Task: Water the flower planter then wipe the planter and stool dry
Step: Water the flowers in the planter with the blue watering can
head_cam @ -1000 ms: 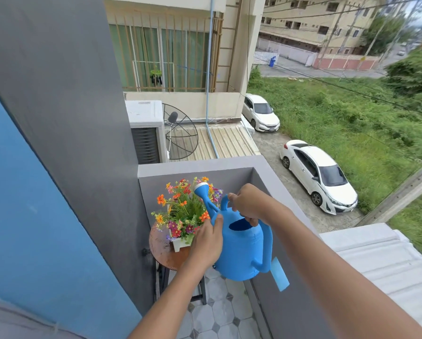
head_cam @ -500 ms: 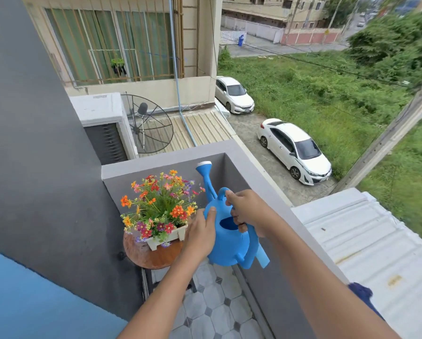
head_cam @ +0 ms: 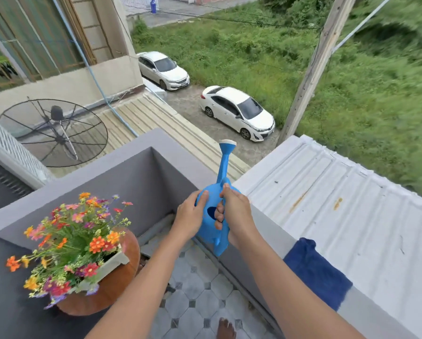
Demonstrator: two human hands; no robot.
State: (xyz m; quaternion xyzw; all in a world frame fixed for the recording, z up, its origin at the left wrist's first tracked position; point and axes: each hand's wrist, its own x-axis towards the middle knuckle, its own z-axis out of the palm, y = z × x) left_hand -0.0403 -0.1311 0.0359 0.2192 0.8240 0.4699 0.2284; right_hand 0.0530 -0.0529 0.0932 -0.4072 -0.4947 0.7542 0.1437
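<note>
A blue watering can (head_cam: 213, 227) is held upright over the balcony floor, next to the parapet wall, its spout pointing up and away. My left hand (head_cam: 190, 216) presses on its left side and my right hand (head_cam: 234, 212) grips its top handle. The white planter (head_cam: 107, 270) full of orange, red and purple flowers (head_cam: 70, 241) stands on a round brown stool (head_cam: 122, 277) at the lower left, apart from the can. A dark blue cloth (head_cam: 317, 272) hangs over the parapet top on the right.
A grey parapet wall (head_cam: 122, 167) encloses the narrow balcony with its grey tiled floor (head_cam: 195, 289). A bare foot (head_cam: 226, 329) shows at the bottom. Beyond the wall lie a metal roof (head_cam: 339, 204), a satellite dish (head_cam: 56, 133) and parked cars below.
The watering can has swung from over the flowers to the right and upright, ending beside the parapet. The view has tilted down and right, bringing the blue cloth into sight.
</note>
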